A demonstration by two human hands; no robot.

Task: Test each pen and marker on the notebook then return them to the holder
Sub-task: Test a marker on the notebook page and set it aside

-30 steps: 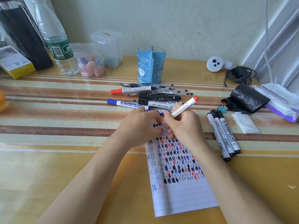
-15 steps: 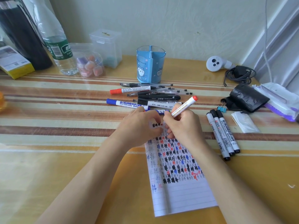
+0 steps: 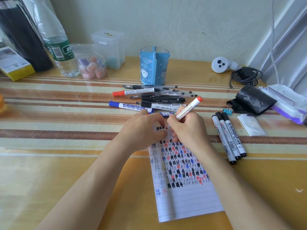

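Right hand (image 3: 187,128): fingers curled and pinching a white marker (image 3: 189,108) low on its barrel. The marker tilts up and to the far right, red end uppermost. Its tip is hidden behind the fingers at the far edge of the notebook (image 3: 182,196).

Left hand (image 3: 142,128): rests on the far left corner of the notebook, fingers bent, thumb and forefinger close beside the right hand's fingertips. Cannot tell whether it pinches anything.

Notebook: lies open on the striped table (image 3: 49,130), near centre. Its far half is filled with black, blue and red hash marks; the near lines are blank.

Holder (image 3: 154,65): blue, upright, far centre near the wall.

Loose pens and markers (image 3: 156,97): a flat pile between holder and hands.

Three black-capped markers (image 3: 229,138): side by side, touching, just right of the notebook.
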